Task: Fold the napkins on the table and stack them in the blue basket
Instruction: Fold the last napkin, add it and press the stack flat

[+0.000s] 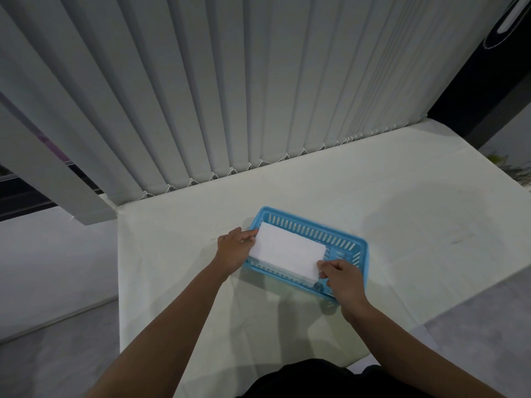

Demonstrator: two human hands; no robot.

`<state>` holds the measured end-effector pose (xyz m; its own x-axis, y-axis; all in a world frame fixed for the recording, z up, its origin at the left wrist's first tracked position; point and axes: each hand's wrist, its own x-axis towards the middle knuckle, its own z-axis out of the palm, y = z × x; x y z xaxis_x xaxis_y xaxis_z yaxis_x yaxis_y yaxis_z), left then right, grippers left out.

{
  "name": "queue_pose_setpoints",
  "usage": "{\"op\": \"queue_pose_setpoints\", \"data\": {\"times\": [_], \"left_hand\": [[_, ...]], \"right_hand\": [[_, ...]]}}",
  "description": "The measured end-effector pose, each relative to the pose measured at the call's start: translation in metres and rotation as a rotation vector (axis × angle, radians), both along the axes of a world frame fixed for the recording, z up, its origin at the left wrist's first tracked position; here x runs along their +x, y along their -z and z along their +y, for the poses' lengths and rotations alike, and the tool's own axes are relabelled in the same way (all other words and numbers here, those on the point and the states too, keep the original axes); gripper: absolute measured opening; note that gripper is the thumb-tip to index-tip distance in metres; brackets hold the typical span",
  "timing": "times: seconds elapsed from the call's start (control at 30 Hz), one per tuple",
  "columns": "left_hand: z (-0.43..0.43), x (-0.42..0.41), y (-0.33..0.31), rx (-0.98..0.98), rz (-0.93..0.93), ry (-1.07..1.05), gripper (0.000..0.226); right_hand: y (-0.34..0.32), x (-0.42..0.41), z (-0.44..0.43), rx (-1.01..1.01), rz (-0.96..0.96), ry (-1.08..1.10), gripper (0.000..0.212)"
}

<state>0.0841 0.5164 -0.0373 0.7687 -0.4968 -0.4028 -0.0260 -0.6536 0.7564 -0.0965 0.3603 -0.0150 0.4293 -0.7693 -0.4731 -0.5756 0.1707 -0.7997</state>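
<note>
Folded napkin (288, 252) pinched between both hands' fingers (249, 234)

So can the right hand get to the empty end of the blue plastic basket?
Probably yes. The right hand sits at that end of the blue plastic basket already, pinching the folded white napkin's corner. Nothing covers the bare slotted floor beside it, though it would need to let go first.

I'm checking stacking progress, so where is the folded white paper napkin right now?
In the head view, the folded white paper napkin sits in the blue plastic slotted basket at table centre, pinched by the left hand and right hand.
</note>
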Motion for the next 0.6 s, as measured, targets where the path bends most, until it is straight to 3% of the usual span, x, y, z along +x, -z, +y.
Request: {"op": "queue_pose_setpoints", "data": {"times": [0.2, 0.27, 0.4, 0.5, 0.6], "left_hand": [[-0.002, 0.0, -0.001, 0.086, -0.112, 0.052, 0.039], [-0.001, -0.004, -0.003, 0.184, -0.311, 0.107, 0.045], [-0.006, -0.019, -0.005, 0.297, -0.705, 0.41, 0.052], [-0.012, -0.024, 0.002, 0.446, -0.725, 0.581, 0.066], [-0.011, -0.022, 0.01, 0.52, -0.726, 0.662, 0.07]], "right_hand": [[0.003, -0.002, -0.001, -0.02, -0.002, -0.008, 0.016], [0.006, -0.005, -0.001, -0.232, 0.04, -0.098, 0.015], [0.011, 0.0, 0.002, -0.814, 0.157, -0.572, 0.046], [0.014, 0.016, 0.007, -0.884, 0.298, -0.866, 0.081], [0.026, 0.023, 0.009, -0.852, 0.366, -0.969, 0.092]]}}
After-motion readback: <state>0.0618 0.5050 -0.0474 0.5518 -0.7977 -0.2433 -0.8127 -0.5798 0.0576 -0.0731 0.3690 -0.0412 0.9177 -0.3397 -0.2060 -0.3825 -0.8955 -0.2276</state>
